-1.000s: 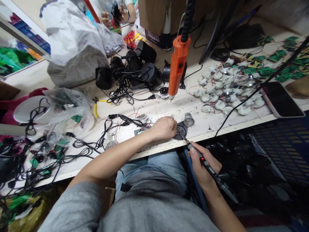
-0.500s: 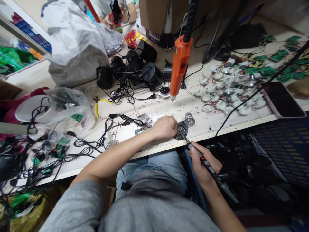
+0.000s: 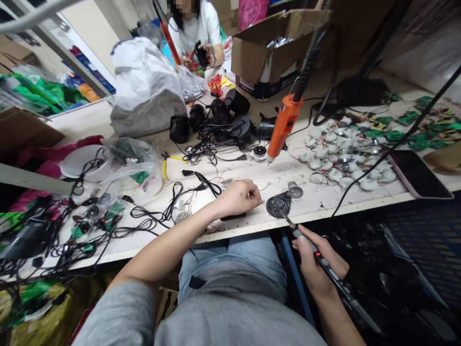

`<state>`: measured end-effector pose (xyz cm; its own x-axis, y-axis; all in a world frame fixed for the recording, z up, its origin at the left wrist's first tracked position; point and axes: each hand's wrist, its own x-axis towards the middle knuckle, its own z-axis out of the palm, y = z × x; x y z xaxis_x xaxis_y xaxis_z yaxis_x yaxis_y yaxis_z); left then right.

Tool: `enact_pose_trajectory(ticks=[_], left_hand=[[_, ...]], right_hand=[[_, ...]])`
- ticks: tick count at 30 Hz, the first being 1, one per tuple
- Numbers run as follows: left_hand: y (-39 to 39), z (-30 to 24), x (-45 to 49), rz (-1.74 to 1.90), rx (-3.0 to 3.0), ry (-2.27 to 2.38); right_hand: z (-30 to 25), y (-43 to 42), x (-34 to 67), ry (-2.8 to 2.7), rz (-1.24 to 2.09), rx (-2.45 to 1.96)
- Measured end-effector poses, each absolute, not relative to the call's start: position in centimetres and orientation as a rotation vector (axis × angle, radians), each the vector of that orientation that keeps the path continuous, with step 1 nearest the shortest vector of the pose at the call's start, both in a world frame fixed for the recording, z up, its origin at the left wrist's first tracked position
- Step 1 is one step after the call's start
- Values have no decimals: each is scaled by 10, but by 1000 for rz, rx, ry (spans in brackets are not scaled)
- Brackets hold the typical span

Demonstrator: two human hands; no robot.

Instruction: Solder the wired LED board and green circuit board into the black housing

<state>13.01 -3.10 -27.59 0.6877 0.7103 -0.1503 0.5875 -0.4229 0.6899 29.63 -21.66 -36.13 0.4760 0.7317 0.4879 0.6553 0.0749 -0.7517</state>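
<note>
My right hand [image 3: 320, 262] is wrapped around a soldering iron [image 3: 329, 273] with a small red light on its handle. The iron's tip rests in the round black dish [image 3: 278, 206] of a soldering iron stand, and the stand's wire coil [image 3: 295, 189] is just behind it. To the left of the dish, my left hand [image 3: 239, 198] hovers low over the bench with its fingertips pinched together. Whatever may be between those fingertips is too small to make out. Under that hand lies a dark flat object [image 3: 234, 217], partly hidden by the wrist.
An orange electric screwdriver [image 3: 283, 126] hangs above the bench. White round parts with wires [image 3: 338, 154], green circuit boards [image 3: 410, 120] and a phone [image 3: 419, 174] lie to the right. Black cables [image 3: 144, 216] and yellow-handled cutters [image 3: 164, 168] lie left. A co-worker [image 3: 196, 33] sits opposite.
My left hand has drawn back leftward from the dish, leaving a gap. The soldering iron's tip remains at the dish. The camera view has tilted upward, showing more of the co-worker.
</note>
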Motion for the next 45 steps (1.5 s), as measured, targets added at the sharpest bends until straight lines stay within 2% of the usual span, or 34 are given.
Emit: enact_pose_trajectory(ticks=[7, 17, 45], left_hand=[[-35, -292, 144, 210, 2161, 999], [-25, -318, 193, -153, 2188, 1079], [-20, -319, 199, -226, 2189, 1053]], right_hand=[[-372, -213, 296, -1231, -9, -1616], [-370, -216, 305, -1268, 53, -1701], [-381, -208, 308, -1237, 84, -1667]])
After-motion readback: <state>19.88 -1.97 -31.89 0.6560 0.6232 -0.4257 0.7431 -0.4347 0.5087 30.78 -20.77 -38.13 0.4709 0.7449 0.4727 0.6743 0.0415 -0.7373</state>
